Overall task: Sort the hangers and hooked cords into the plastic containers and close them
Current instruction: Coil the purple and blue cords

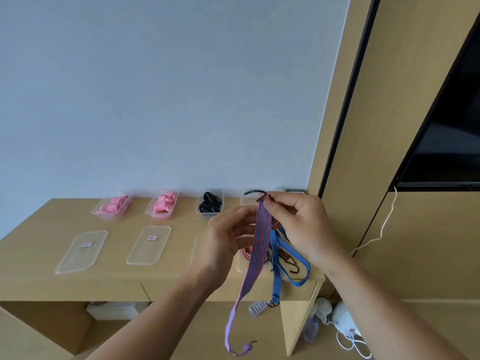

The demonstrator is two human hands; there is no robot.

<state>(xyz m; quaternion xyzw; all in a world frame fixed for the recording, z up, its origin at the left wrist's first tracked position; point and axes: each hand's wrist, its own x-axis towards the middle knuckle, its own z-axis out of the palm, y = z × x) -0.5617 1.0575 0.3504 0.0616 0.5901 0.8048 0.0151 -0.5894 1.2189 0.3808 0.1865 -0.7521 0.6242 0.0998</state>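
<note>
The right hand point(298, 224) pinches the red cord point(255, 255) just under its top hook point(255, 192), thumb and forefinger pressed together on the strap. The left hand point(228, 237) curls at the cord's other side, blurred; I cannot tell whether its fingers grip. Both hands are raised just right of the black-hanger box point(210, 203).

The cord's long axis runs down from the fingers past the table point(39, 268) edge, its lower hook point(250, 345) dangling. The empty box point(248, 200), next right of the black-hanger box, sits behind the top hook, nearer the right hand. The hanging length probably needs gathering first.

Count: two cords, the red one and a blue cord point(296, 255); four boxes, including two pink boxes point(111, 207) left of the black-hanger box; two lids point(81, 252) plainly seen.
</note>
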